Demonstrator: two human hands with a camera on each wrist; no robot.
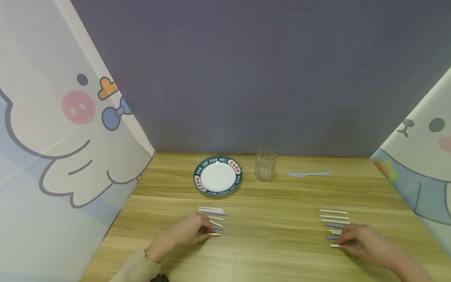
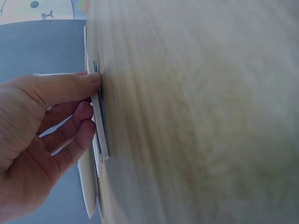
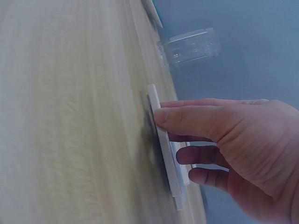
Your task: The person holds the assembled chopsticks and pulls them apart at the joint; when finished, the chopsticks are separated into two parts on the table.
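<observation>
My left hand (image 1: pixel 194 230) pinches a thin white stick (image 1: pixel 214 234) at the near end of the left row. In the left wrist view, the thumb and fingers hold this stick (image 2: pixel 103 135) low along the tabletop. Over on the right, my right hand (image 1: pixel 368 243) pinches another white stick (image 1: pixel 334 246), the nearest of its row. The right wrist view has that stick (image 3: pixel 169 163) between thumb and fingers, close to the table. Beyond each hand lie several white sticks and a few purple sticks (image 1: pixel 218 214), roughly parallel; the hands partly cover the nearer ones.
A plate (image 1: pixel 218 192) with a dark green patterned rim lies at the back left of the wooden table (image 1: pixel 275 250). Right of it stands a clear glass (image 1: pixel 265 164), then a pale knife (image 1: pixel 310 174). A grey panel (image 1: pixel 260 78) borders the back; cartoon-printed panels flank both sides.
</observation>
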